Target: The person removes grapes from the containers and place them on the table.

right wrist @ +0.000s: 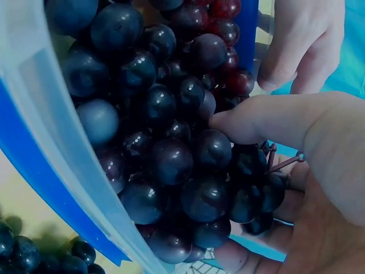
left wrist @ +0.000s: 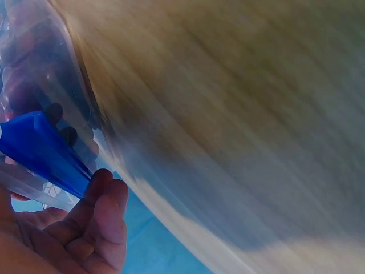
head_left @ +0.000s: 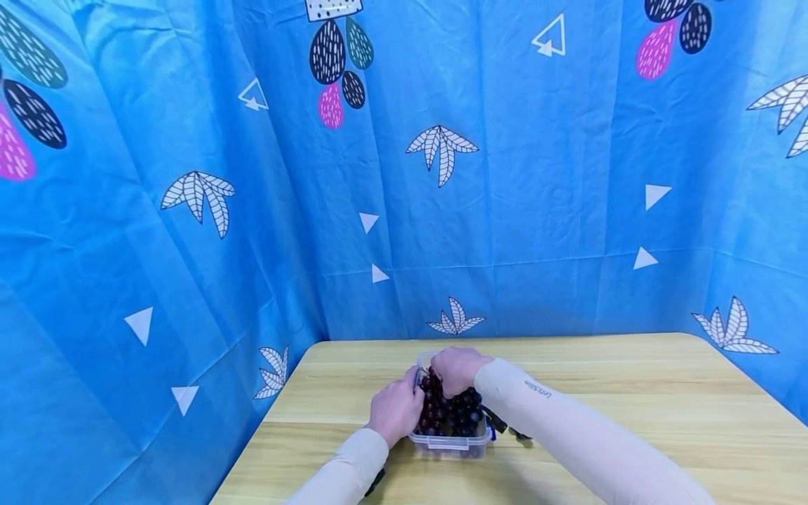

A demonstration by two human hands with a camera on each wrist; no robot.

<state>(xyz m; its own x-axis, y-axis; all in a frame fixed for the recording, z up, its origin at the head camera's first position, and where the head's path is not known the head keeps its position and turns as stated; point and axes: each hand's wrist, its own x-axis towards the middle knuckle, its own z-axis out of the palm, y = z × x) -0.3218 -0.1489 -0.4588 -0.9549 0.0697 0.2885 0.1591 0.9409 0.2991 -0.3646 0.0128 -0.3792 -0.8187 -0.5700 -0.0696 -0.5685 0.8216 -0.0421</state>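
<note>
A clear plastic container (head_left: 449, 443) with blue side clips stands on the table, holding dark purple and reddish grapes (head_left: 435, 414). At its left side, my left hand (head_left: 396, 409) grips the container, with curled fingertips against a blue clip (left wrist: 45, 151) in the left wrist view. From above, my right hand (head_left: 459, 366) reaches into the container. In the right wrist view its thumb and fingers hold a bunch of dark grapes (right wrist: 171, 160) with a bare stem (right wrist: 282, 164) showing. The other grapes beneath the bunch are partly hidden.
The container stands on a pale wooden table (head_left: 631, 393). Loose-looking dark grapes (right wrist: 48, 260) lie outside it, on its right. A patterned blue curtain (head_left: 543, 210) hangs behind the table and along both sides.
</note>
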